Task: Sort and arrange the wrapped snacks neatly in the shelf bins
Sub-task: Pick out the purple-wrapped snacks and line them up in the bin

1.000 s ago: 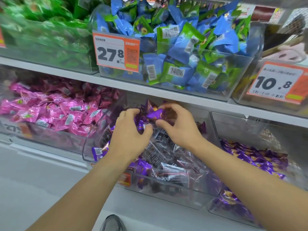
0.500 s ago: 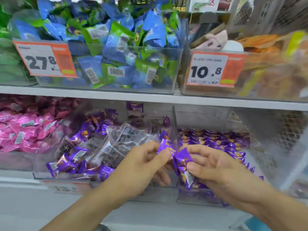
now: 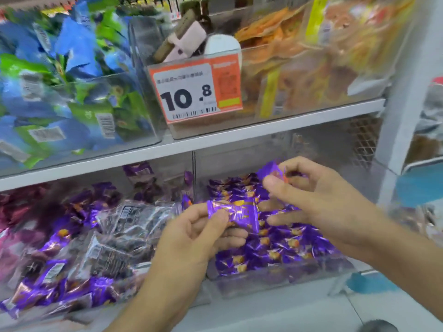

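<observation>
Both hands worked at lower centre of the frame, each gripping one candy. Left hand (image 3: 191,232) pinched a purple wrapped candy (image 3: 236,215) between thumb and curled fingers, held flat and crosswise, probably to line it up with the rows below. Right hand (image 3: 309,200), a little higher and to the right, pinched a second purple candy (image 3: 272,170) by its twisted end between thumb and forefinger, other fingers loosely spread. Hands near each other but apart, not touching.

Just under and behind both hands stood the clear bin of purple candies (image 3: 275,280), lower right of centre, with pieces already lying in fairly even rows; likely the place meant for both held pieces. Left of it, the mixed bin (image 3: 179,305) held purple candies jumbled with clear dark-printed packets (image 3: 124,226), seemingly not yet sorted.

Upper centre: orange price tag (image 3: 196,91) on the upper bin. Upper left, blurred: blue and green packets (image 3: 72,92).
</observation>
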